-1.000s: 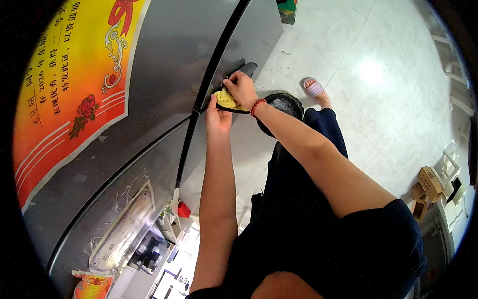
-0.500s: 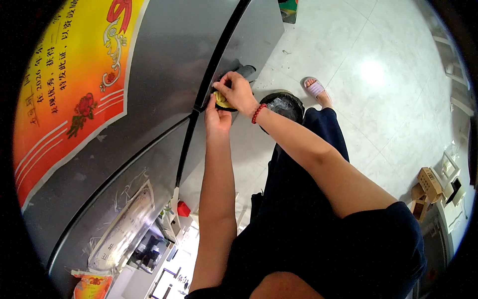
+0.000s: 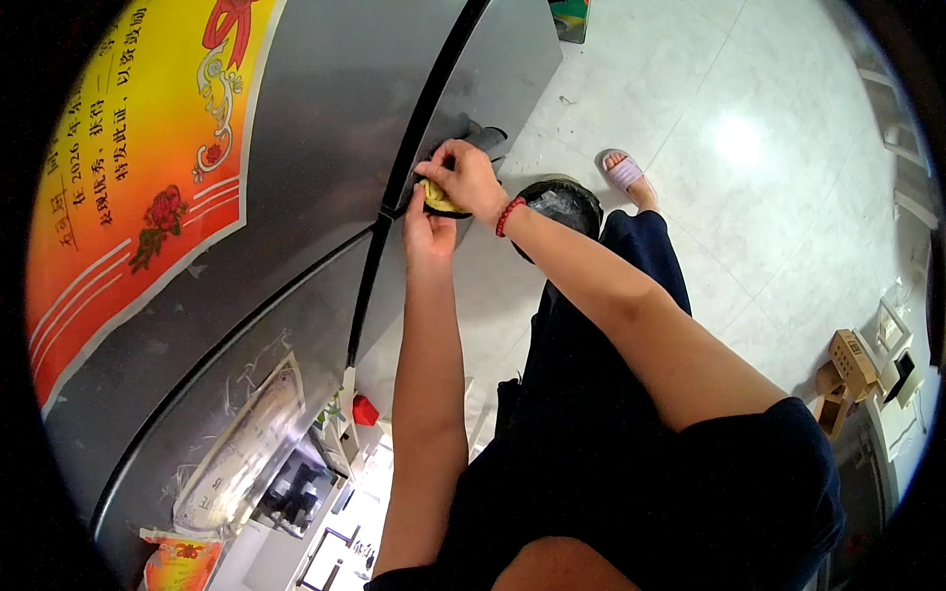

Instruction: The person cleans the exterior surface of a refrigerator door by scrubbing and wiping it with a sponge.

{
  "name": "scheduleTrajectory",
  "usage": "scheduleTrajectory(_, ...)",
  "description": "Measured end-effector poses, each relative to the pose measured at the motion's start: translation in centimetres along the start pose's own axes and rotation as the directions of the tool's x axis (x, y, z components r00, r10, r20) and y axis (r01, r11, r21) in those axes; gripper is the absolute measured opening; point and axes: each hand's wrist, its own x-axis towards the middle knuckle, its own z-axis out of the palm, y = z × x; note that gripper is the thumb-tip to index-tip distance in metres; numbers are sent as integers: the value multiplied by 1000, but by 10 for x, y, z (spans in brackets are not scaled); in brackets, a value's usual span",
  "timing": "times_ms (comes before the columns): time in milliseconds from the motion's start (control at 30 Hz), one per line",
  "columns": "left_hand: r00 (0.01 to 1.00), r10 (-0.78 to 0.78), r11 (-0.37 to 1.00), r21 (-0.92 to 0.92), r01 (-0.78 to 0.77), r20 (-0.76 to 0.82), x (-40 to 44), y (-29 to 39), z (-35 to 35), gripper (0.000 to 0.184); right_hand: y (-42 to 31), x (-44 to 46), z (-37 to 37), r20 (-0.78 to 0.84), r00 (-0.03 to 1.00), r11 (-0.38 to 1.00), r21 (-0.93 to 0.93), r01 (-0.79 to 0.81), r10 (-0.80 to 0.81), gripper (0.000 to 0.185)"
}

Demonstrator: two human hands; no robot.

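Note:
My left hand (image 3: 431,234) is closed round the lower side of a small yellow thing with a dark rim (image 3: 439,200); its exact kind I cannot make out. Over it, my right hand (image 3: 471,179) has its thumb and fingers pinched together at the upper edge, partly covering it. A red bead bracelet circles the right wrist. Both hands are close in front of the grey fridge doors (image 3: 340,128), near the dark gap between them. A black bin (image 3: 564,205) with a plastic liner stands on the floor just right of the hands.
A yellow and red certificate (image 3: 158,148) covers the upper left door. My slippered foot (image 3: 625,172) rests on the pale tiled floor (image 3: 769,227). Cardboard boxes (image 3: 849,364) are at the far right, and a red object (image 3: 365,410) is below the fridge doors.
Both hands stay at almost the same place, with only a slight shift left. A bit more of the yellow thing shows between the fingers.

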Motion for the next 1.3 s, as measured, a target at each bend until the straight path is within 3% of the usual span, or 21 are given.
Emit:
scheduleTrajectory(67, 999, -24, 1000, -13, 24, -39, -3, 0, 0, 35, 11, 6, 0, 3, 989, 981, 122, -149, 150, 31)
scheduleTrajectory(167, 1000, 8, 1000, 18, -7, -29, -4, 1, 4, 34, 1, 1, 8, -19, 1000, 997, 78, -20, 21, 30)
scheduleTrajectory(233, 1000, 16, 999, 45, -16, -3, -6, 2, 2, 33, -7, -3, 12, -46, 979, 980, 18, 199, -198, 30)
scheduleTrajectory(400, 1000, -21, 1000, -20, 20, -17, -2, 3, 0, 32, 4, 2, 6, 61, 988, 983, 133, 129, -139, 25)
scheduleTrajectory(700, 999, 15, 1000, -11, -15, -42, -4, 2, -2, 33, 2, -1, 5, 9, 980, 980, 20, 199, -199, 23)
scheduleTrajectory(833, 997, 9, 999, -31, -11, -72, 2, 1, -7, 33, 18, 11, 8, -66, 997, 991, 129, 35, -27, 19)
scheduleTrajectory(1000, 1000, 13, 999, -31, -13, -6, 2, 1, -4, 32, 2, -1, 2, -17, 974, 973, 50, 224, -224, 21)
scheduleTrajectory(1100, 1000, -8, 1000, -23, 7, -22, 0, 3, -1, 32, 0, 0, -2, 49, 994, 995, 27, 93, -94, 23)
scheduleTrajectory(1200, 998, -14, 1000, -18, 12, -67, -2, 3, 4, 32, 18, 11, 5, 15, 999, 984, 174, -43, 41, 26)
scheduleTrajectory(1300, 998, 4, 1000, -13, -5, -57, -2, 2, 6, 34, 2, 0, -1, 20, 989, 989, 10, 144, -145, 27)
